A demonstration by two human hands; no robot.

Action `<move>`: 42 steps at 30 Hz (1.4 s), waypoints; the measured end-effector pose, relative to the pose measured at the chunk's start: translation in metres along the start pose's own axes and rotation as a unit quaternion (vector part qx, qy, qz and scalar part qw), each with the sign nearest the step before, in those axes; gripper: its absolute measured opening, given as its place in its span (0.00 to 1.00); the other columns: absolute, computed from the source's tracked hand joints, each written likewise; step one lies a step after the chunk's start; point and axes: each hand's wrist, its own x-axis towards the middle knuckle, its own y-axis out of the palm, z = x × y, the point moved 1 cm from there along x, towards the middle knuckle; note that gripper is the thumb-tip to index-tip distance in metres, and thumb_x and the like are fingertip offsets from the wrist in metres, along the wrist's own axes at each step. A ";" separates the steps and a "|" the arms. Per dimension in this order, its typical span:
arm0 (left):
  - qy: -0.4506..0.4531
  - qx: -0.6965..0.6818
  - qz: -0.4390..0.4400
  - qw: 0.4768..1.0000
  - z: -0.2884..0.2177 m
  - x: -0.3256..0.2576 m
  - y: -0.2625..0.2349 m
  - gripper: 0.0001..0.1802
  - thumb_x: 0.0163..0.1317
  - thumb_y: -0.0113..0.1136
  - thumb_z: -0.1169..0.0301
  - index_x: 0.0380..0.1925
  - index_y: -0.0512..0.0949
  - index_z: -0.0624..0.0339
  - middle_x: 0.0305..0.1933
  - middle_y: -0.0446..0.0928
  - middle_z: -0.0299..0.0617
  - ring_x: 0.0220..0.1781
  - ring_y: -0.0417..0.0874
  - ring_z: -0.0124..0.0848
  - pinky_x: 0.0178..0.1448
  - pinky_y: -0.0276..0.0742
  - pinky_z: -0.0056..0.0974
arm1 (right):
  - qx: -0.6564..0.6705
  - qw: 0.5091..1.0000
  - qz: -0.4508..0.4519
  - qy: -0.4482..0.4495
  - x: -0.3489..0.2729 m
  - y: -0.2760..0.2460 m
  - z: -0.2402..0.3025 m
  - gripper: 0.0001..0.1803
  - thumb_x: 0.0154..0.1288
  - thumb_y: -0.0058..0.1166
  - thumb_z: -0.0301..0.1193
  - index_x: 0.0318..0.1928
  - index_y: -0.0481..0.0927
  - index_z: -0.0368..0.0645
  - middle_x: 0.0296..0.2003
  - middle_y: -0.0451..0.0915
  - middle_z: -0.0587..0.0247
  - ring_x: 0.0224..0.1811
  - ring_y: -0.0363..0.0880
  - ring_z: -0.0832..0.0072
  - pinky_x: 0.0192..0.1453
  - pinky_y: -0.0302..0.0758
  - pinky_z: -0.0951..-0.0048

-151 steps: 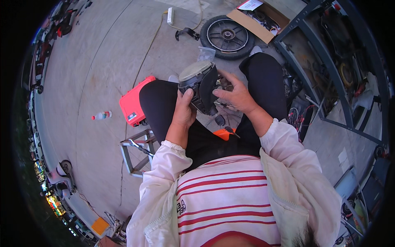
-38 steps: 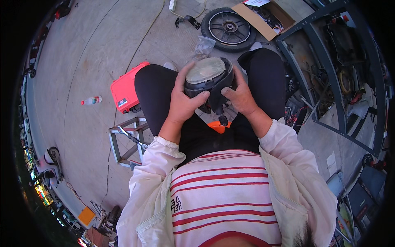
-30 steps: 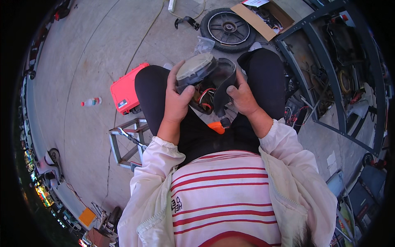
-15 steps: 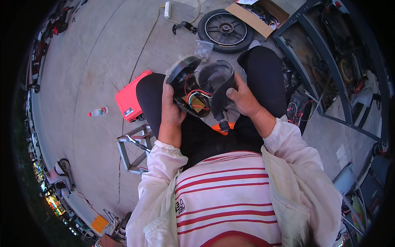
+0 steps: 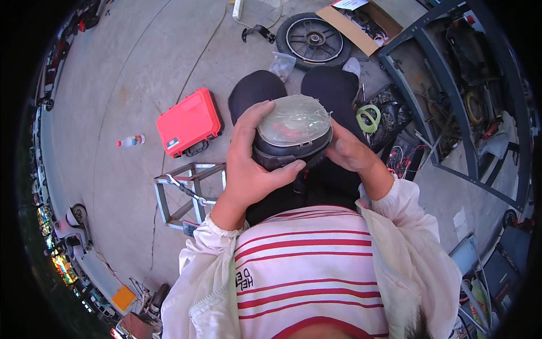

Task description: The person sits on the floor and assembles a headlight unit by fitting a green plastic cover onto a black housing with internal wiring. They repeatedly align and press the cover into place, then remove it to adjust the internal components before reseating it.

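Observation:
Between my hands, above my lap, is a rounded black instrument gauge (image 5: 292, 133) with a clear, film-like cover facing up and a reddish patch showing through it. My left hand (image 5: 251, 164) is wrapped round its left side, fingers at the far rim and thumb along the near side. My right hand (image 5: 351, 151) grips the right edge; some of its fingertips are hidden behind the housing. A short dark stem hangs from the near underside. The wires and circuit board inside are out of sight.
A red hard case (image 5: 191, 121) and a metal frame (image 5: 189, 195) lie to my left. Ahead are a spoked wheel (image 5: 316, 38), a small plastic bag (image 5: 282, 65) and an open cardboard box (image 5: 367, 39). A green tape roll (image 5: 368, 118) and a dark steel rack (image 5: 446, 73) stand right.
The two black shells, held apart with wires showing, are now together as one body with its clear cover turned up. My knees have moved closer together.

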 end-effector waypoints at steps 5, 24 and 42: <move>0.114 0.094 0.008 0.989 -0.002 0.010 0.005 0.51 0.36 0.81 0.62 0.64 0.69 0.62 0.65 0.70 0.58 0.66 0.73 0.51 0.70 0.68 0.47 | -0.278 0.959 -0.058 -0.003 0.000 -0.011 0.046 0.55 0.58 0.65 0.54 0.74 0.54 0.32 0.72 0.61 0.50 0.74 0.59 0.63 0.77 0.53 0.63; 0.121 0.050 0.119 0.984 0.001 0.008 0.015 0.60 0.31 0.84 0.64 0.68 0.61 0.63 0.65 0.67 0.57 0.70 0.68 0.55 0.73 0.64 0.49 | -0.673 0.730 0.085 -0.078 0.006 0.039 0.102 0.60 0.30 0.79 0.40 0.68 0.64 0.36 0.64 0.67 0.47 0.69 0.66 0.53 0.72 0.61 0.59; 0.145 0.064 0.035 0.987 0.012 -0.001 0.011 0.72 0.31 0.88 0.60 0.73 0.49 0.63 0.72 0.57 0.54 0.71 0.67 0.45 0.73 0.65 0.45 | -0.217 0.974 -0.053 0.033 -0.021 0.038 0.086 0.70 0.40 0.78 0.52 0.75 0.49 0.34 0.68 0.64 0.49 0.71 0.65 0.62 0.74 0.58 0.64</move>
